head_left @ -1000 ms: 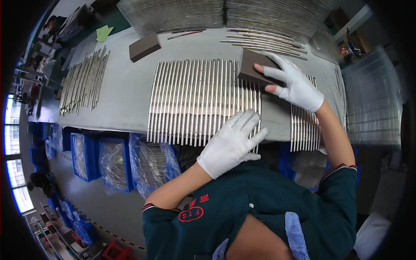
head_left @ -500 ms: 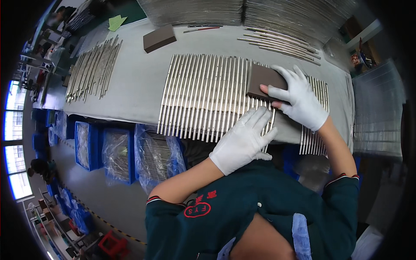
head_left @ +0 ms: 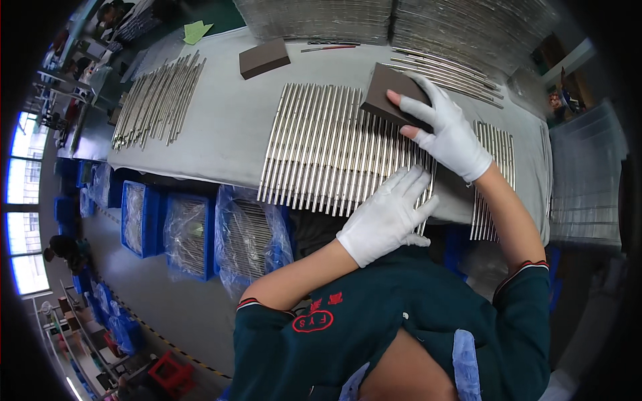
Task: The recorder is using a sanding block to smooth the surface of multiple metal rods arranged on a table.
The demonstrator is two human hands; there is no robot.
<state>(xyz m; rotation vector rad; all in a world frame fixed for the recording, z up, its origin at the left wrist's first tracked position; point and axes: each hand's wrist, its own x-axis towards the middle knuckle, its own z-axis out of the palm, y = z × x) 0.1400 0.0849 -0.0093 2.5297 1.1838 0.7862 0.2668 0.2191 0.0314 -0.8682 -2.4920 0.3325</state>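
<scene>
The table (head_left: 227,120) faces red shirt lettering (head_left: 312,321), left hand (head_left: 388,217) flat, right hand (head_left: 455,134) gripping block (head_left: 380,100).

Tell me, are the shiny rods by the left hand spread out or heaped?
Spread out: the rods lie side by side in a wide row.

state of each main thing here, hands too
right hand, gripping the held block
left hand, fingers extended on middle rods
held block, gripped, over middle rods
other block, lying on table
middle rods, laid side by side
left rods, loosely laid, ends uneven
far rods, lying crosswise
right rods, side by side
blue crates, loaded, plastic-covered
</scene>
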